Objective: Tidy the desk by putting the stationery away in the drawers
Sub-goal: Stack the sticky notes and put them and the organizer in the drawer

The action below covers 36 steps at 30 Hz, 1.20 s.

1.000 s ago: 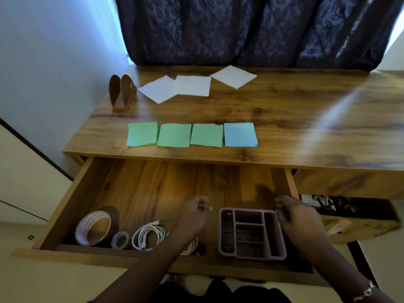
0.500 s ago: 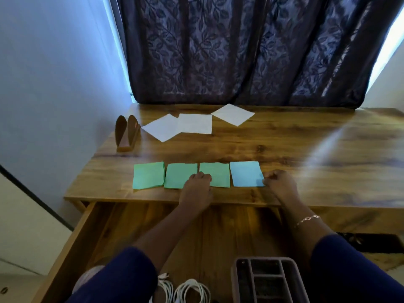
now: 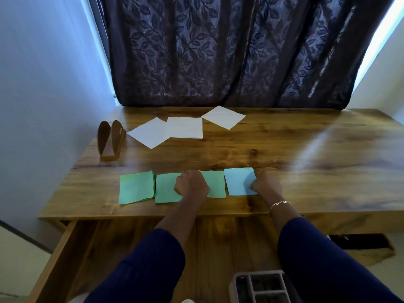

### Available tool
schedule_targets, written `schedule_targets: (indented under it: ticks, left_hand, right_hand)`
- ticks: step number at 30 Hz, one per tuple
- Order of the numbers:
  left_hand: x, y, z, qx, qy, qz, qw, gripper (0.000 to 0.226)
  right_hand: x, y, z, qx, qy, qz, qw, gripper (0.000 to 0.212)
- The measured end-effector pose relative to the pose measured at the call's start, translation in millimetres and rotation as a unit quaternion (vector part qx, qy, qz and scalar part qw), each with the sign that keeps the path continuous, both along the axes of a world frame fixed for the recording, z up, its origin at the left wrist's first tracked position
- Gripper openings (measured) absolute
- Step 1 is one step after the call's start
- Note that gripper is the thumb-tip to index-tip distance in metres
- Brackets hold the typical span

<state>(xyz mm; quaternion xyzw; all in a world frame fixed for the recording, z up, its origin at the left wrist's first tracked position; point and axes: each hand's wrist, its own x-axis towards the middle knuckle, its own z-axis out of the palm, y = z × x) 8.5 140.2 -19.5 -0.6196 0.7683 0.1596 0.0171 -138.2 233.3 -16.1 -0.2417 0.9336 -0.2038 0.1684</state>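
Working along the front edge of the desk (image 3: 306, 149), the right hand (image 3: 266, 184) pinches the blue pad (image 3: 237, 179) by its corner while the left hand (image 3: 191, 185) curls its fingers over the middle green pads (image 3: 165, 193), grip unclear; none is yet in the open drawer (image 3: 56, 256).

Straight ahead of me, at the far side, hangs a dark purple fabric curtain (image 3: 229, 51) patterned with trailing leaves and falling in deep vertical folds, with a thin strip of bright daylight (image 3: 96, 40) down its left edge and another down its right. A plain pale wall (image 3: 43, 84) runs along my left and a lighter wall (image 3: 382, 79) shows at the far right. Nearer than the curtain's hem and well to the left stands a small brown wooden holder (image 3: 110, 139), two rounded upright leaves on a flat base.
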Motion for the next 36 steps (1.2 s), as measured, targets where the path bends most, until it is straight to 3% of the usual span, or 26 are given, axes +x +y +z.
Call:
schedule_targets:
  ticks: [5,12,15,21,24,28,36]
  left_hand:
    - [-3.1,-0.4,-3.1,-0.007,0.003,0.0,1.0,0.046]
    - [-6.3,2.9,-1.6,0.002,0.024,0.007,1.0,0.05]
    - [-7.1,5.2,0.3,0.015,0.065,0.017,0.998,0.051]
    - [-5.9,12.2,10.3,-0.012,0.155,0.024,0.988,0.031]
    - [-3.4,16.0,14.0,-0.007,0.214,0.05,0.975,0.021]
    - [6.1,16.4,12.7,0.014,0.261,0.074,0.962,0.016]
    - [39.2,24.0,9.1,0.097,0.323,0.114,0.935,0.034]
  right_hand:
    - [-1.6,-3.0,0.1,0.001,-0.024,-0.003,1.0,0.028]
    - [-1.0,-5.3,-4.7,-0.02,-0.03,-0.032,0.999,0.019]
    - [-3.4,-1.2,-5.7,-0.049,-0.054,-0.038,0.997,0.019]
    - [-9.9,7.3,-2.3,-0.076,-0.083,-0.027,0.993,0.018]
    - [-15.7,14.3,2.4,-0.104,-0.1,-0.034,0.989,0.007]
    - [-19.9,24.9,2.9,-0.192,-0.179,-0.094,0.96,0.027]
    - [-14.6,51.0,1.6,-0.251,-0.284,-0.1,0.92,0.021]
